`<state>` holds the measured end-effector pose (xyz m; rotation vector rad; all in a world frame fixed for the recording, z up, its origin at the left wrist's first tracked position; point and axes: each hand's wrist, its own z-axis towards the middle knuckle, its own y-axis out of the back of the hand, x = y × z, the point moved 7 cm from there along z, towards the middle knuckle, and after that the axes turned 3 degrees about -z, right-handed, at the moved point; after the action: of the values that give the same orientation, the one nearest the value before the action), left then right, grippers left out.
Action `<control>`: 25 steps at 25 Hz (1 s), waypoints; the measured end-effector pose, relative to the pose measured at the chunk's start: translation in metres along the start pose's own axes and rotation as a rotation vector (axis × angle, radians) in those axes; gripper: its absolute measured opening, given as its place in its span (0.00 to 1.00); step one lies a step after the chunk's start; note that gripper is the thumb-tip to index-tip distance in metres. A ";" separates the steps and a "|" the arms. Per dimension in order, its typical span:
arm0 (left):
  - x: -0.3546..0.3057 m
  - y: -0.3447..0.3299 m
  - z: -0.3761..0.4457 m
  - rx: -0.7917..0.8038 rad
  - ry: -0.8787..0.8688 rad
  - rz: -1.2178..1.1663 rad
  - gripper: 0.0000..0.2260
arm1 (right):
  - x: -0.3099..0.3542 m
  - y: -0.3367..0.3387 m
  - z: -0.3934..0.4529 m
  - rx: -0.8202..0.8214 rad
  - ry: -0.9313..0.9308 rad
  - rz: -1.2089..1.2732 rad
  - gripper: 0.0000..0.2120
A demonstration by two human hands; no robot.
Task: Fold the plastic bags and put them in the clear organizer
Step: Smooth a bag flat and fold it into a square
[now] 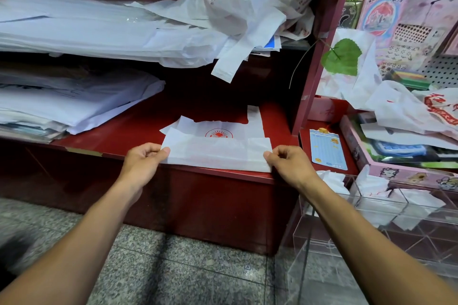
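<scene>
Both hands (218,161) pinch the folded bag (218,150) (red logo half covered).

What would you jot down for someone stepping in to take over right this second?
Left hand and right hand each pinch an end of the white bag, near edge folded up, on the red shelf.
Done: several folded bags sit in the clear organizer, lower right.
Left: finish folding this bag and store it; then the crumpled bag pile on the upper shelf.
</scene>
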<state>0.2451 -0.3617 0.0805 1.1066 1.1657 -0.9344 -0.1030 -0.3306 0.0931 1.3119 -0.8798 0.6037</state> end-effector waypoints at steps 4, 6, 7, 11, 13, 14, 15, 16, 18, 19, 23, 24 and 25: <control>-0.001 0.005 0.001 -0.077 -0.011 -0.011 0.14 | 0.001 0.002 0.000 -0.085 0.016 -0.035 0.08; -0.006 0.003 0.000 -0.067 -0.100 0.078 0.17 | 0.011 0.006 -0.008 -0.180 0.096 -0.109 0.08; -0.011 0.003 -0.001 -0.082 -0.182 0.199 0.18 | 0.021 0.009 -0.014 -0.242 0.200 -0.183 0.07; -0.032 -0.021 -0.016 0.077 -0.627 0.653 0.15 | 0.050 -0.025 -0.034 -0.040 0.658 -0.631 0.13; -0.024 -0.040 -0.020 0.239 -0.682 0.789 0.17 | 0.042 -0.046 -0.034 0.123 0.669 -0.809 0.18; -0.019 -0.044 -0.019 0.265 -0.685 0.846 0.17 | 0.038 -0.048 -0.032 0.137 0.650 -0.838 0.20; -0.015 -0.045 -0.017 0.263 -0.677 0.882 0.17 | 0.036 -0.047 -0.031 0.126 0.624 -0.840 0.21; -0.012 -0.044 -0.016 0.248 -0.663 0.889 0.17 | 0.035 -0.046 -0.029 0.110 0.601 -0.839 0.22; -0.010 -0.040 -0.016 0.229 -0.662 0.849 0.16 | 0.031 -0.044 -0.027 0.091 0.570 -0.872 0.25; -0.010 -0.038 -0.017 0.227 -0.669 0.816 0.15 | 0.029 -0.043 -0.026 0.084 0.556 -0.902 0.27; -0.020 -0.035 -0.022 0.204 -0.718 0.739 0.10 | 0.024 -0.037 -0.024 0.034 0.532 -0.954 0.29; -0.018 -0.036 -0.022 0.214 -0.699 0.757 0.13 | 0.023 -0.035 -0.025 0.021 0.529 -0.950 0.29; -0.014 -0.037 -0.022 0.238 -0.662 0.789 0.17 | 0.022 -0.033 -0.025 0.012 0.525 -0.939 0.30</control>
<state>0.2027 -0.3485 0.0878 1.1734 0.0427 -0.7156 -0.0587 -0.3140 0.0923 1.3158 0.1997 0.1726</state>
